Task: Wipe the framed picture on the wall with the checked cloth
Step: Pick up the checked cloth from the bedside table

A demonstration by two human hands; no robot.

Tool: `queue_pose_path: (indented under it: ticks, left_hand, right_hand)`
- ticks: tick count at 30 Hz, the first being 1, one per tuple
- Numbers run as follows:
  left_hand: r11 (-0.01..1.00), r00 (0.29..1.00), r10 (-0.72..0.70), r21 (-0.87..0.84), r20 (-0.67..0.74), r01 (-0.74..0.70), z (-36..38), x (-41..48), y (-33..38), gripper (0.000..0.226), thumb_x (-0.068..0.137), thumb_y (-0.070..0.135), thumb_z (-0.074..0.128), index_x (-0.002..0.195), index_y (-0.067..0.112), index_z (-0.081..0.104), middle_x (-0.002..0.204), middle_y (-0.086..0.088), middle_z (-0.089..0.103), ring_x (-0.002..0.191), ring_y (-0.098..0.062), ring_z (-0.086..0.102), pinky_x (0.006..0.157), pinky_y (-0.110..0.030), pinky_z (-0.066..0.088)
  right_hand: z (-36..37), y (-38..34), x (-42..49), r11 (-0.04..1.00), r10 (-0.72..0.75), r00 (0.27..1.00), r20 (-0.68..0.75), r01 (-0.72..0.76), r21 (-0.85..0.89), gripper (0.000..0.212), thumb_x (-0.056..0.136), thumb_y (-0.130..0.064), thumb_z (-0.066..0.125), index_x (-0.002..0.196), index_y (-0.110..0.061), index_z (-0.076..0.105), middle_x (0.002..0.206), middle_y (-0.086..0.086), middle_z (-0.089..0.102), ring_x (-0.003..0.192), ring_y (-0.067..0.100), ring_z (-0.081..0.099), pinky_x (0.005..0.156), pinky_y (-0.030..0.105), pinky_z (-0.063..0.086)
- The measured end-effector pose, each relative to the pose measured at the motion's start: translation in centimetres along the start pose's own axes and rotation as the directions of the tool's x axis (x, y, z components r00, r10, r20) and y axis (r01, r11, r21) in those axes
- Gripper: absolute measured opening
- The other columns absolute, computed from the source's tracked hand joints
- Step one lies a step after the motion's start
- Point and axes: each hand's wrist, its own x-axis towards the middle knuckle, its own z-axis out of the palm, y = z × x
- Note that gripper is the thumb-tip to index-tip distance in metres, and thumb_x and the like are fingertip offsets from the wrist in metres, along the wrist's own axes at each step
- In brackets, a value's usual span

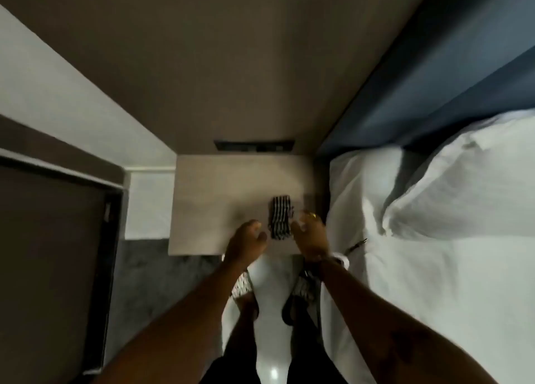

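Left hand: the bare left hand [248, 237] hovers low over the near edge of the bedside table, fingers loosely curled, holding nothing; it sits just left of the cloth, and whether it touches the cloth is hard to tell through the blur.
Right hand: the bare right hand [309, 233], with a gold ring on one finger, is just right of the cloth, fingers spread and bent; it grips nothing that I can see, and it is too blurred to say whether it touches the cloth.
Cloth: the dark-and-white checked cloth [280, 221] lies bunched in a narrow strip on the table, between the two hands.
Table: the pale beige square-topped bedside table [214, 198] stands against the brown wall panel [231, 65], with a dark switch plate [254, 146] just above its far edge.
Bed: the white-sheeted bed with a plump white pillow [463, 186] lies to the right, a blue padded headboard [434, 73] behind it.
Picture: no framed picture is in view; it is likely higher up the wall.
Step in hand: picking up the cloth, judged from both hands closing in on it.
Next move: close one hand on the cloth, lift it clear, then look up to find the frame.
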Motion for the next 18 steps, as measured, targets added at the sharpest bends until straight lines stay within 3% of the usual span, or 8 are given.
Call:
queue_pose_path:
  ticks: [2, 5, 9, 12, 15, 18]
  left_hand:
    - [0.995, 0.996, -0.084, -0.052, -0.017, 0.083, 1.9, 3.7, -2.2, 0.044, 0.090, 0.023, 0.055, 0.130, 0.005, 0.056, 0.134, -0.017, 0.060, 0.122, -0.030, 0.058, 0.102, -0.035, 0.046]
    - [0.967, 0.977, -0.203, -0.172, -0.063, 0.190, 3.9, 9.0, -3.7, 0.036, 0.089, 0.018, 0.051, 0.119, 0.001, 0.061, 0.122, -0.022, 0.065, 0.112, -0.035, 0.061, 0.088, -0.032, 0.047]
    - [0.940, 0.971, -0.240, -0.252, -0.008, 0.230, 6.9, 15.3, -4.3, 0.036, 0.085, 0.011, 0.052, 0.116, -0.007, 0.054, 0.110, -0.020, 0.064, 0.103, -0.031, 0.061, 0.078, -0.034, 0.042]
    - [0.914, 0.962, -0.269, -0.301, 0.056, 0.273, 8.9, 18.9, -4.6, 0.030, 0.085, 0.012, 0.054, 0.113, 0.001, 0.055, 0.103, -0.013, 0.059, 0.099, -0.025, 0.058, 0.076, -0.031, 0.041]
    - [0.896, 0.959, -0.277, -0.344, 0.066, 0.282, 10.9, 21.4, -5.4, 0.030, 0.087, 0.012, 0.058, 0.113, -0.002, 0.060, 0.110, -0.021, 0.067, 0.105, -0.033, 0.063, 0.079, -0.033, 0.046]
    - [0.906, 0.964, -0.251, -0.330, 0.090, 0.266, 11.9, 22.6, -6.2, 0.017, 0.086, 0.015, 0.065, 0.081, -0.001, 0.066, 0.092, -0.027, 0.068, 0.088, -0.034, 0.065, 0.080, -0.040, 0.050]
  right_hand:
    - [2.7, 2.2, 3.9, 0.996, 0.085, 0.995, 0.045, -0.083, -0.030, 0.052, 0.088, -0.034, 0.062, 0.133, -0.009, 0.054, 0.130, 0.015, 0.062, 0.119, 0.034, 0.059, 0.100, 0.044, 0.048]
    - [5.3, 4.1, 9.3, 0.950, 0.293, 0.955, 0.044, -0.296, 0.103, 0.069, 0.080, -0.039, 0.071, 0.139, -0.011, 0.047, 0.135, 0.015, 0.059, 0.123, 0.033, 0.056, 0.100, 0.036, 0.046]
    - [8.7, 6.9, 15.2, 0.837, 0.502, 0.860, 0.094, -0.510, 0.197, 0.090, 0.073, -0.041, 0.077, 0.146, -0.009, 0.034, 0.147, 0.016, 0.046, 0.132, 0.035, 0.048, 0.109, 0.043, 0.041]
    - [11.0, 8.3, 17.6, 0.862, 0.489, 0.869, 0.073, -0.495, 0.110, 0.073, 0.074, -0.031, 0.077, 0.134, -0.005, 0.044, 0.135, 0.017, 0.056, 0.122, 0.035, 0.055, 0.102, 0.038, 0.046]
    - [12.1, 9.7, 18.7, 0.849, 0.526, 0.850, -0.023, -0.524, 0.072, 0.051, 0.073, -0.030, 0.075, 0.115, -0.011, 0.054, 0.122, 0.013, 0.065, 0.112, 0.034, 0.062, 0.094, 0.039, 0.051]
    - [13.1, 9.8, 19.5, 0.823, 0.548, 0.832, 0.087, -0.555, 0.121, 0.018, 0.083, -0.027, 0.061, 0.093, -0.014, 0.054, 0.108, 0.007, 0.065, 0.112, 0.028, 0.061, 0.096, 0.036, 0.047]
